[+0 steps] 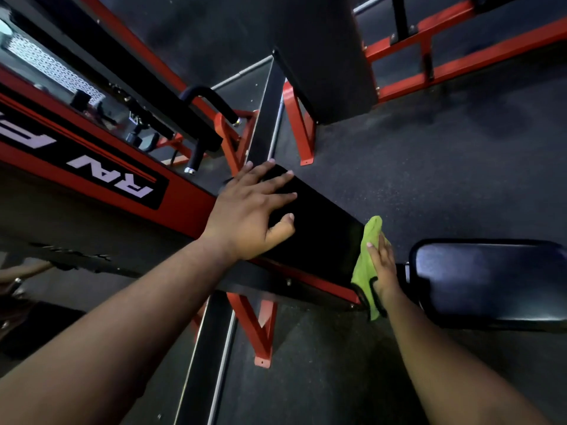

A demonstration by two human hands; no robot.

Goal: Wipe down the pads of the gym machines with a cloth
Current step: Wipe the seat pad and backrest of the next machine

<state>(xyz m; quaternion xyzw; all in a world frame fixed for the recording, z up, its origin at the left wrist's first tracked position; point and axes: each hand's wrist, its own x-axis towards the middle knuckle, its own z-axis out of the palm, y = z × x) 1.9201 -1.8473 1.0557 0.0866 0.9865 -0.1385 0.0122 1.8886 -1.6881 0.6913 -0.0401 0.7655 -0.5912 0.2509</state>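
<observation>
A long black pad is seen from above, set on a red frame and running from upper left to lower right. The left hand is laid on the upper end of this pad, fingers spread and straight, the thumb resting on the pad's top face; nothing is grasped by it. The right hand is placed at the lower right end of the pad, with straight fingers pressing a green cloth flat against the pad's end face. The cloth is sandwiched between the palm and the pad; its dark-edged lower corner hangs free below the hand. Whether the thumb is curled behind the cloth cannot be told.

Just beside the right hand, to the right, a second black pad is mounted, apart from the first. Further up, a large black upright pad is carried on red supports. To the left, a red and black panel with white lettering is visible, and above it a black curved handle. A red tubular frame occupies the upper right. All items stand on a dark speckled floor.
</observation>
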